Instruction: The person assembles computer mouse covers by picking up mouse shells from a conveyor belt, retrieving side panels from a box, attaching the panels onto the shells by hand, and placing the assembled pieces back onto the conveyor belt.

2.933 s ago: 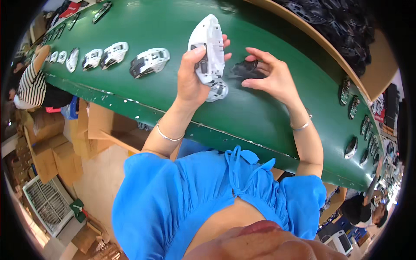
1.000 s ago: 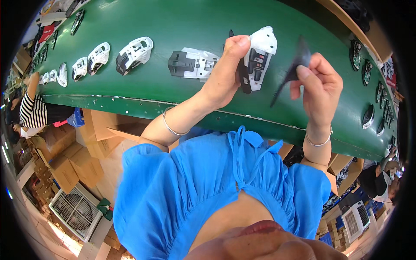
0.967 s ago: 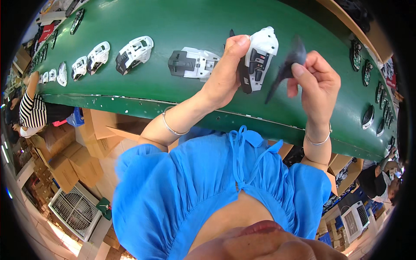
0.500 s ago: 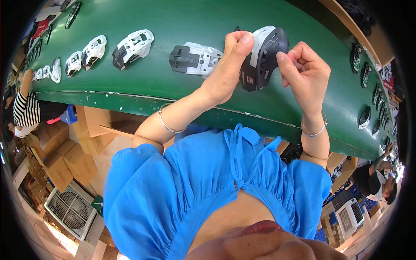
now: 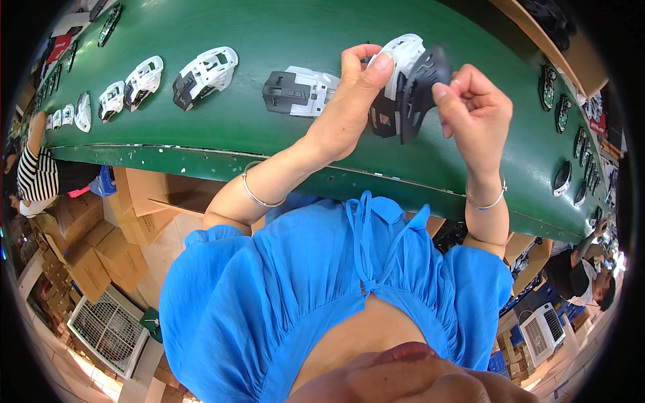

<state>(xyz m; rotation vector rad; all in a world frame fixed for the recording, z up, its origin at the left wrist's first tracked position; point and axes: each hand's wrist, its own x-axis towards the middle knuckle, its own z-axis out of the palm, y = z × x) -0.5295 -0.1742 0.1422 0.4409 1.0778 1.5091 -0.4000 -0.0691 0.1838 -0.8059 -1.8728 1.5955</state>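
My left hand [image 5: 345,107] is closed round the side of a white and black plastic shell [image 5: 405,55], held up over the green work surface [image 5: 282,37]. My right hand [image 5: 476,111] pinches the edge of a curved black slotted cover [image 5: 424,86] between thumb and fingers. The cover stands at an angle to the shell; whether they still touch at the lower end I cannot tell. Just left of my left hand lies another shell [image 5: 322,89] with a dark grey end, partly hidden by that hand.
Several white and dark shells [image 5: 207,75] lie along the surface to the left. Dark parts with green circuit boards [image 5: 563,113] lie at the right. A co-worker in a striped sleeve [image 5: 37,171] is at far left, another person [image 5: 579,275] at far right. Cardboard boxes [image 5: 114,255] and a fan [image 5: 107,329] stand below.
The black cover has swung away from the white shell's face and now shows more edge-on. More of the white shell is exposed. Some items toward both sides appear shifted slightly left.
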